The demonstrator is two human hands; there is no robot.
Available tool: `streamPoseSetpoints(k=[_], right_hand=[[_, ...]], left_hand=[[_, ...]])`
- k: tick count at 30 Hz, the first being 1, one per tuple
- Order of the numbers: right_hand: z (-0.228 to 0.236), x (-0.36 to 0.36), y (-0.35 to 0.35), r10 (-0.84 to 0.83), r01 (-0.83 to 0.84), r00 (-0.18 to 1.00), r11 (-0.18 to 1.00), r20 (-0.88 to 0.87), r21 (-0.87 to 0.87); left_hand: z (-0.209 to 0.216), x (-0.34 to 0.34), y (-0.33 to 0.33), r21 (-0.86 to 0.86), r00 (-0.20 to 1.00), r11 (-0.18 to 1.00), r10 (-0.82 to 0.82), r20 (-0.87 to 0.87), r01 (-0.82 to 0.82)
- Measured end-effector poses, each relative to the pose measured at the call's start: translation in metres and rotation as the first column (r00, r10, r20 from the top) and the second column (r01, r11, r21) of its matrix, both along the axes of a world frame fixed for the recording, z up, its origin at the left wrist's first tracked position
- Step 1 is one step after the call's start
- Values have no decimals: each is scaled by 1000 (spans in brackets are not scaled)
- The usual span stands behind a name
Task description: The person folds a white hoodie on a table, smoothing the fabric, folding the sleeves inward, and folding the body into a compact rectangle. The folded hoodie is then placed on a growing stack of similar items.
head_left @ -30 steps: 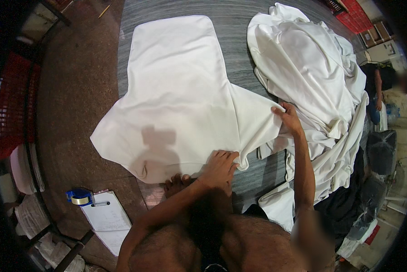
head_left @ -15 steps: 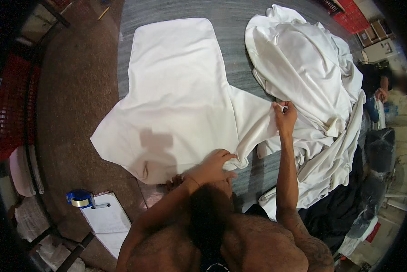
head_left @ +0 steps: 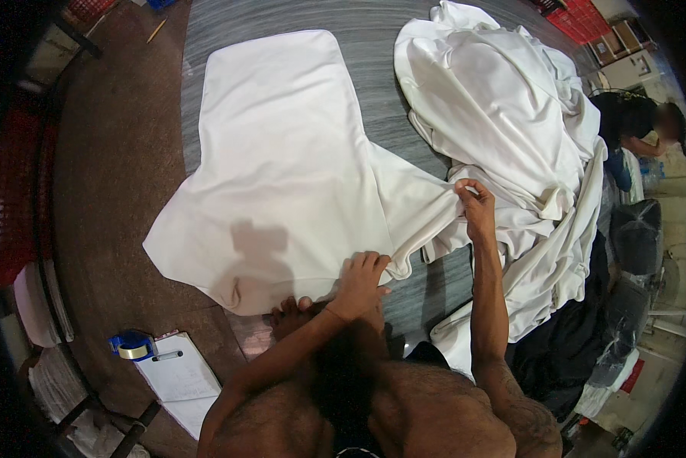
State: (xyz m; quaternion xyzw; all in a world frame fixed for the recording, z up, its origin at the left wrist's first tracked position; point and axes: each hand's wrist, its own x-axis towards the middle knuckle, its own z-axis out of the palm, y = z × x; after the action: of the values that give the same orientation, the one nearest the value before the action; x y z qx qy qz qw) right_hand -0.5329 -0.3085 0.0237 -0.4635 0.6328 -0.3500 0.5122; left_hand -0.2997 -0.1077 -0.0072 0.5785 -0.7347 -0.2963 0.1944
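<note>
A grey streaked surface (head_left: pixel 385 99) extends beneath and to the right of a smooth white T-shaped cloth (head_left: pixel 282 153), spread nearly flat with its wide end toward the person. Right of the T-shaped cloth sits a rumpled heap of white fabric (head_left: pixel 503 114); well off its lower right lies crumpled black fabric (head_left: pixel 550 359). Off its lower left is a rectangular white paper pad (head_left: pixel 181 382). The right hand (head_left: pixel 476 208) pinches its right corner; the left hand (head_left: pixel 359 286) rests on its near edge, whether gripping I cannot tell. Also off its lower left is a blue tape dispenser (head_left: pixel 131 345).
</note>
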Motion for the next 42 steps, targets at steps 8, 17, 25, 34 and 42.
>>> streamPoseSetpoints(k=[8,17,25,34,42], right_hand=[[19,2,19,279,-518,759,807,-588,-285],[35,-13,-41,-195,-249,830,708,-522,-661],[-22,-32,21,65,-361,844,802,-532,-475],[-31,36,119,258,-489,826,769,-502,-411],[-19,134,148,389,-474,880,767,-273,-433]], left_hand=[[-24,-14,5,-125,994,988,97,49,-90],[-36,11,-18,284,811,885,456,-368,-369],[18,87,73,138,804,967,255,-537,-214],[-12,306,312,-176,-150,-118,971,186,-977],[-44,313,334,-53,-30,-12,929,368,-999]])
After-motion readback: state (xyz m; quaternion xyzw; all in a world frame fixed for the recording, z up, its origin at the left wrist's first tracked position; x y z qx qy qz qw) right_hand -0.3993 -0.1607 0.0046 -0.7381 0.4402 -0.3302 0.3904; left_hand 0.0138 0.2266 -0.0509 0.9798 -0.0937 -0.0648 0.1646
